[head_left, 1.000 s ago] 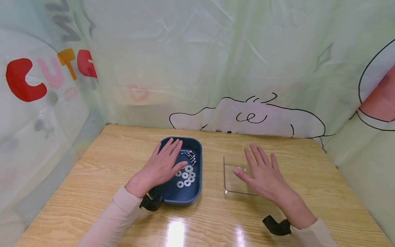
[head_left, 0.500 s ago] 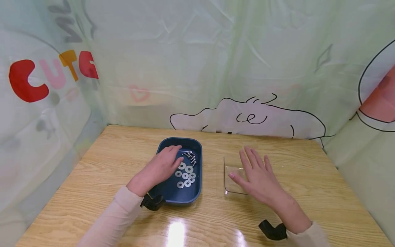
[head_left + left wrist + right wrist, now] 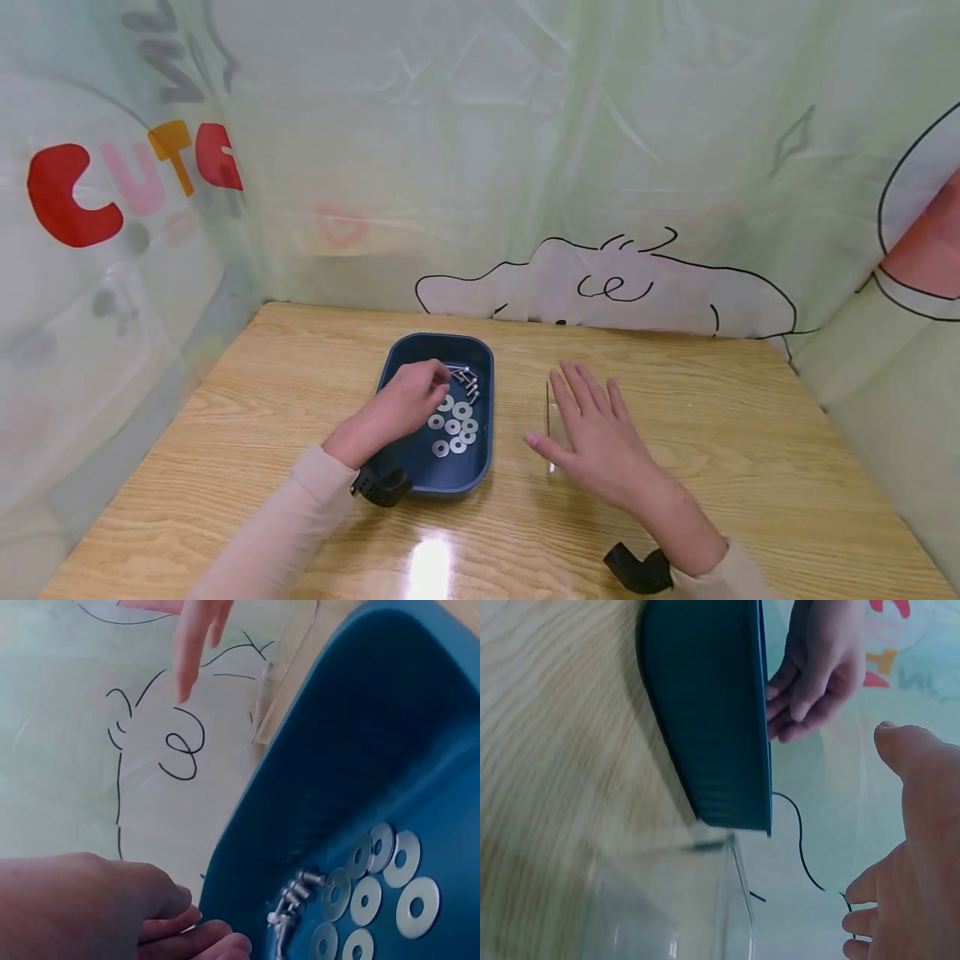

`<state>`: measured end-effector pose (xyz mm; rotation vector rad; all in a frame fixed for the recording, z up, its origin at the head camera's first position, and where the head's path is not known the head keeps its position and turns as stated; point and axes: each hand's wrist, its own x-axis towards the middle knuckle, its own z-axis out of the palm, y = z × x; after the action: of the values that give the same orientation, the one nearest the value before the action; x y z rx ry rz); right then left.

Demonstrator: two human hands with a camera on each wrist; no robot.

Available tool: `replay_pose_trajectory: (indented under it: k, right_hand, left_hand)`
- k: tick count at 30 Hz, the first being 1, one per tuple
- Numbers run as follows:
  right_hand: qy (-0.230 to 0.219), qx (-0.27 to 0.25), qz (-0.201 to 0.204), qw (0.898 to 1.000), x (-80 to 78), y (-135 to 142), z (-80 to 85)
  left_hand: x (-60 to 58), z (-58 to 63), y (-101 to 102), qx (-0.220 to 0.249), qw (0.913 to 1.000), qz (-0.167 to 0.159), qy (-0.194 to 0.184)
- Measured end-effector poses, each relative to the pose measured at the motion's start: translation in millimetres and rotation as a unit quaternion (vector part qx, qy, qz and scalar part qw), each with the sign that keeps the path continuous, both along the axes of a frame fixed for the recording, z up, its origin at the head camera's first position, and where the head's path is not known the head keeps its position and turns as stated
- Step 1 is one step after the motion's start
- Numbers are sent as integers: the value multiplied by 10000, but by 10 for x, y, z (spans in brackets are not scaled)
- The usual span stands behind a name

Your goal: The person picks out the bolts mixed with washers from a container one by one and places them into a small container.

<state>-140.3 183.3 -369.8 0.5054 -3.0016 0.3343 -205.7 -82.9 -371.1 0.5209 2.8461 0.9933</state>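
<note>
While right hand (image 3: 600, 446), outspread, hid more of box (image 3: 667, 907) than before, left hand (image 3: 401, 404) hung loose left of screws (image 3: 472, 386).

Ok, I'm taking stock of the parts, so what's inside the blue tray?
In the tray, small metal screws lie toward the far end, flat washers around the middle. The left grip covers part of its left side; what's beneath can't be seen.
</note>
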Motion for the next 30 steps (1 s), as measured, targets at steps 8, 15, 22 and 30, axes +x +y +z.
replay_pose_trajectory:
  k: [8,15,22,30]
  right_hand:
    - [-133,-27,148,9998,18,-196,-49]
    - [-185,21,303,9994,59,-362,-122]
    - [-395,174,281,9987,87,-496,-213]
    - [-448,143,282,9985,144,-642,-294]
  left_hand:
    - [-90,-75,37,533,9957,148,-743]
    - [-157,-87,67,946,9840,287,-1484]
    - [-256,-122,129,872,9813,314,-1688]
    - [-330,-165,179,984,9746,430,-1967]
